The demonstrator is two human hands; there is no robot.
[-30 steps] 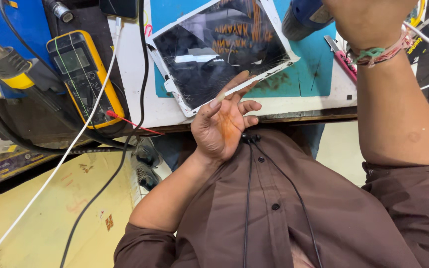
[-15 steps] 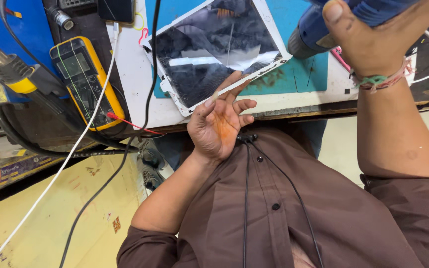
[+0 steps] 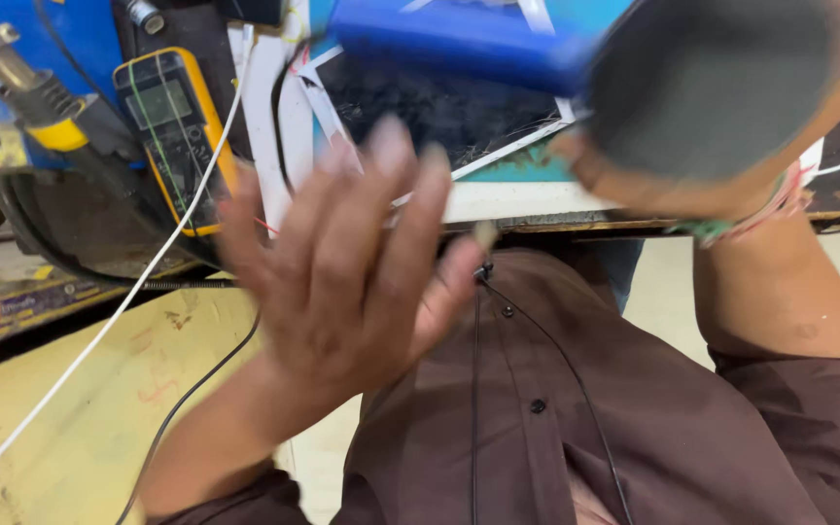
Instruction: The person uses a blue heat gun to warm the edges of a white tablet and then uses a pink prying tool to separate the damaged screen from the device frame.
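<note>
The surface runs across the upper part of the view, its pale front edge just above the person's brown shirt. On it lies a tablet with a cracked dark screen and a white frame, its near corner reaching almost to that front edge. Left of the tablet, a yellow-cased meter leans at the surface's left end, and a white cable drops from beside it down across the yellowish floor. Further left of the meter a yellow-collared soldering tool juts in.

The right hand is raised above the tablet's right side, fingers wrapped around a blue and dark power tool, whose blue body stretches left over the tablet; the tool is close to the camera and blurred, so its tip cannot be made out. A coloured band sits on that wrist, just past the surface's front edge.

The left hand is spread wide and holds nothing, blurred, lifted off the tablet and in front of its left corner, between tablet and shirt. Open room lies below the surface, left of the shirt.
</note>
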